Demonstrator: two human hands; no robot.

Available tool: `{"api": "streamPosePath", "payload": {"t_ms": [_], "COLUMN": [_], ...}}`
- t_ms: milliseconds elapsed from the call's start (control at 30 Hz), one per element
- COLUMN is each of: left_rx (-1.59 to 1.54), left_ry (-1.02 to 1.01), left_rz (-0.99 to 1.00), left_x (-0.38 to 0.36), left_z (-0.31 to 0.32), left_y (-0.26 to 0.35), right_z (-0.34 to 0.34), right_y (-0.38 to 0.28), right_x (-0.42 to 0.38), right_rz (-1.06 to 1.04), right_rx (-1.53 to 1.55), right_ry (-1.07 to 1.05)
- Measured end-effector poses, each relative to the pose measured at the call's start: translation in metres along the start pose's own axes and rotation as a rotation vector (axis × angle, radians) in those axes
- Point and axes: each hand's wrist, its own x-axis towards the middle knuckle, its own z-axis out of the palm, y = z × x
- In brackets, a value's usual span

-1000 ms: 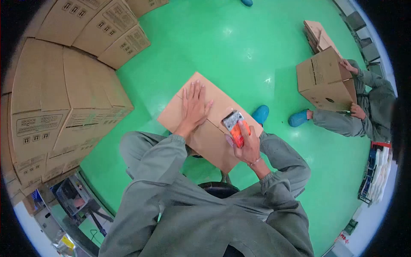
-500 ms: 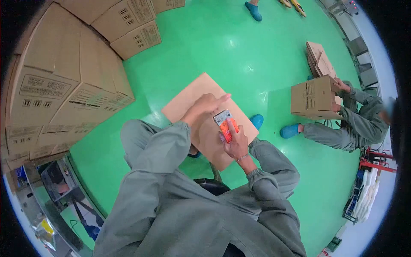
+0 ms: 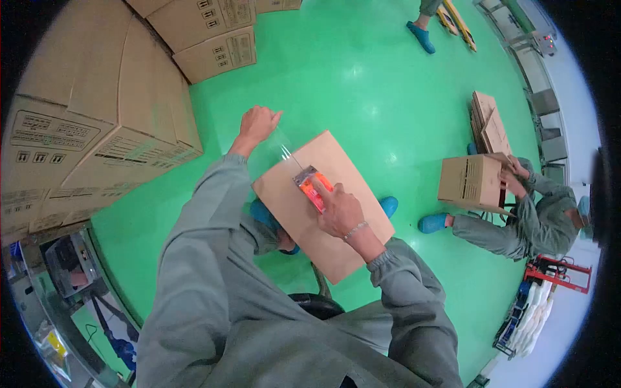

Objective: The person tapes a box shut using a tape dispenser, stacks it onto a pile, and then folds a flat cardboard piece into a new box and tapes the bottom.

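Orange with a grey end, one handheld tape dispenser (image 3: 313,187) sits over the top of one smooth, plain brown cardboard box (image 3: 330,223), its long axis running roughly with the box's, its grey end pointing far-left. The right hand (image 3: 341,212) grips it with wrapped fingers. One clear, glossy tape strip (image 3: 284,150) spans between it and the left hand (image 3: 257,123), fingers curled closed, beyond the box's far-left edge. Right of the box, a co-worker (image 3: 550,223) handles one printed carton (image 3: 467,180).
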Motion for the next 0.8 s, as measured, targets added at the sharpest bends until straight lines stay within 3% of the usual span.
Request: {"api": "streamPosePath", "payload": {"t_ms": [67,133,200,233,300,400,433,500,633,700,733,800], "left_rx": [0.119,0.09,-0.022,-0.028,-0.18,-0.008,-0.006,-0.031,-0.258,-0.138,-0.126,0.074], "left_ry": [-0.125,-0.373,-0.69,-0.704,-0.424,-0.541,-0.536,-0.34,-0.54,-0.375,-0.406,-0.199], "left_rz": [-0.052,-0.04,-0.281,-0.279,-0.46,-0.368,-0.369,-0.364,-0.466,-0.485,-0.46,-0.467], "left_x": [0.011,-0.002,-0.011,-0.021,-0.037,-0.032,-0.03,-0.027,-0.055,-0.08,-0.086,-0.093], "left_z": [0.027,0.08,0.092,0.128,0.217,0.109,0.097,0.078,0.048,0.041,0.038,0.033], "left_y": [-0.03,-0.042,-0.017,-0.034,-0.079,-0.027,-0.021,-0.011,0.044,0.073,0.087,0.105], "right_z": [-0.006,-0.006,0.001,0.002,-0.001,-0.001,-0.003,-0.005,0.01,0.012,0.002,0.009], "right_y": [-0.005,-0.005,-0.002,-0.001,-0.001,-0.003,-0.003,-0.003,0.012,0.01,0.003,0.018], "right_x": [0.018,0.031,0.03,0.027,0.024,0.024,0.024,0.024,0.034,0.029,0.026,0.003], "right_rz": [0.006,0.023,0.047,0.057,0.045,0.056,0.053,0.055,-0.043,-0.037,-0.016,0.02], "right_rx": [-0.001,-0.004,0.012,0.013,0.041,0.002,0.002,-0.009,0.043,0.089,-0.012,-0.1], "right_ry": [-0.052,-0.103,-0.113,-0.124,-0.141,-0.157,-0.153,-0.159,-0.131,-0.106,-0.165,-0.22]}}
